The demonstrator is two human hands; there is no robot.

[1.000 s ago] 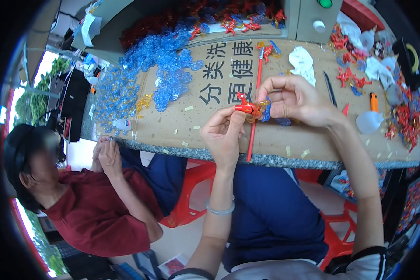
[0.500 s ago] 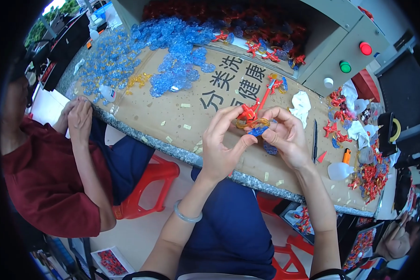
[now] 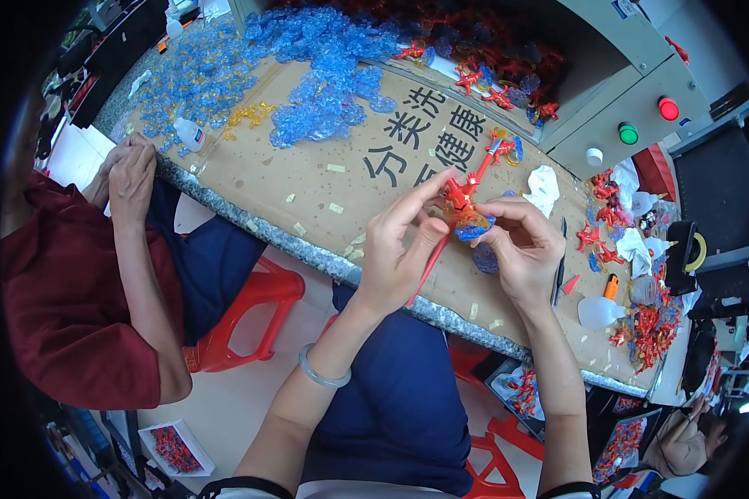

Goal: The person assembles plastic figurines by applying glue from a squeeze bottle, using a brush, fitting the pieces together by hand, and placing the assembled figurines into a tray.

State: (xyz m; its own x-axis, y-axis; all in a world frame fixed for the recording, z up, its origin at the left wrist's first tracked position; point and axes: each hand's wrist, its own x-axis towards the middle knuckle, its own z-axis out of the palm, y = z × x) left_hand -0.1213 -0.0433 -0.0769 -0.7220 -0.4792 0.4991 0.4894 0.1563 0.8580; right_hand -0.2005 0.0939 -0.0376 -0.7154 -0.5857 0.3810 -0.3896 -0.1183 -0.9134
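Over the near part of the table, both my hands are closed on one small plastic toy. Its upper part is a red figure [image 3: 459, 196], and a translucent blue piece [image 3: 473, 230] with some yellow sits below. The fingertips of my left hand [image 3: 399, 249] pinch the red figure from the left. My right hand [image 3: 522, 249] grips the blue piece between thumb and index finger. A thin red rod [image 3: 429, 270] slants down beside my left thumb; whether it joins the toy is hidden. Just beyond lies another red figure [image 3: 498, 150] with a long stem.
A heap of translucent blue pieces [image 3: 320, 100] spreads at the far left, beside small yellow pieces [image 3: 251, 114]. A grey machine housing [image 3: 595, 108] with buttons stands at the back right. White tissue [image 3: 542, 190], a plastic bottle [image 3: 599, 312] and red parts [image 3: 657, 333] lie right. A co-worker [image 3: 83, 291] sits left.
The toy has been turned in my fingers: its yellow ring shows less, and the red rod has come into sight below. My view has shifted slightly.
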